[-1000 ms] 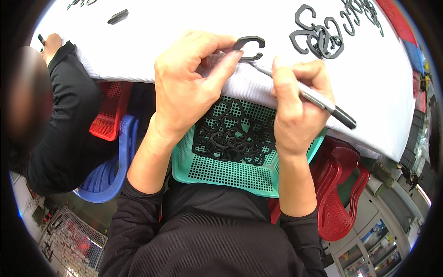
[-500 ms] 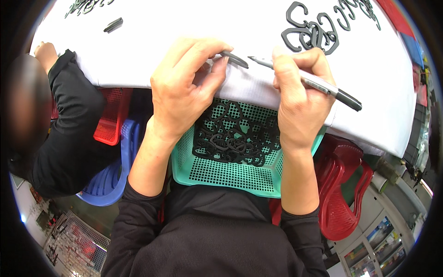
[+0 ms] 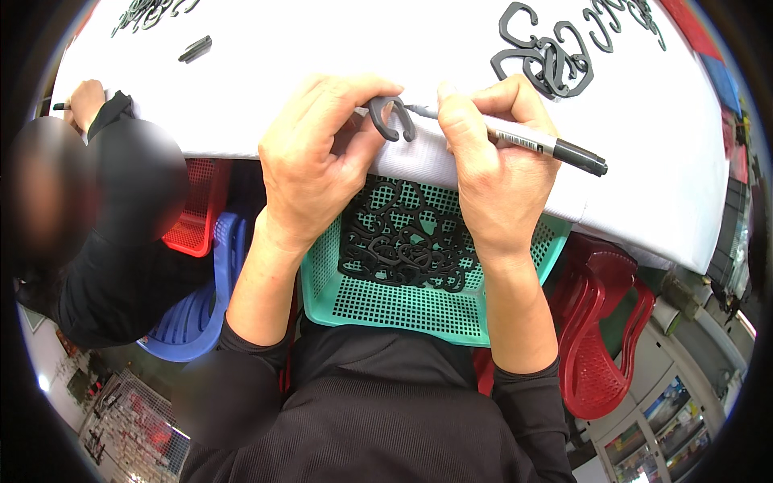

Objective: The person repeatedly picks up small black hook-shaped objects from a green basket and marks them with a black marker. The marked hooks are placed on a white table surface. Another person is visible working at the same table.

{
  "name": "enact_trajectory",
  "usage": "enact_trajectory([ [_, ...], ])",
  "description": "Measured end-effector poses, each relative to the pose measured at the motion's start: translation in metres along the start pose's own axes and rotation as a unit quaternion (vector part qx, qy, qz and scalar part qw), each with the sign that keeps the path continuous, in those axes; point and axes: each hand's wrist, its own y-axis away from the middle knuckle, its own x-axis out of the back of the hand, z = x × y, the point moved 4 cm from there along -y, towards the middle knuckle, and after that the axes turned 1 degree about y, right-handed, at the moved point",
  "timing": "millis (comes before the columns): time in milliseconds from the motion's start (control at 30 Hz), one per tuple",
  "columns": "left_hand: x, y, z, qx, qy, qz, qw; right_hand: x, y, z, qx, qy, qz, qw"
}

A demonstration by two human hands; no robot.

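1. A person in a dark long-sleeved top looks down at their own two forearms, which rise from the lower edge toward a white table (image 3: 386, 48).
2. On the lap, just under the table's near edge, sits a teal perforated basket (image 3: 403, 306) holding a tangle of black hook-shaped plastic pieces (image 3: 403, 241).
3. A red plastic chair (image 3: 604, 322) stands to the right of the basket, a blue one (image 3: 209, 314) to the left.
4. The left hand (image 3: 318, 161) rests at the table's near edge, thumb and fingers pinched together on a black plastic hook (image 3: 392, 118).
5. The right hand (image 3: 491, 169) sits just beside it, fingers clamped around a black and grey marker pen (image 3: 531, 143); the tip touches the hook.
6. Farther in, toward the far right corner, lies a cluster of more black hooks (image 3: 547, 56).
7. At the table's left edge, another person's hand (image 3: 84, 101) holds a pen; a small dark object (image 3: 196, 49) lies near the far left corner.
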Motion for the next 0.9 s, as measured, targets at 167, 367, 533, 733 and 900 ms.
enact_trajectory([
  [167, 0.000, 0.000, -0.001, -0.004, 0.001, 0.005, 1.000, -0.001, 0.000, 0.001, 0.006, 0.008, -0.004, 1.000],
  [367, 0.000, -0.001, -0.001, -0.019, 0.001, 0.011, 1.000, -0.002, 0.000, 0.002, 0.019, 0.010, -0.002, 1.000],
  [533, -0.001, -0.001, -0.001, -0.018, 0.001, 0.011, 1.000, -0.002, 0.000, 0.002, 0.014, 0.031, -0.008, 0.999],
  [733, 0.004, -0.002, 0.002, -0.036, -0.007, -0.013, 0.999, 0.010, 0.007, 0.004, 0.003, -0.041, 0.050, 0.998],
  [900, 0.016, 0.002, 0.037, -0.044, 0.121, -0.210, 0.969, 0.047, -0.012, -0.005, 0.097, -0.020, 0.155, 0.983],
])
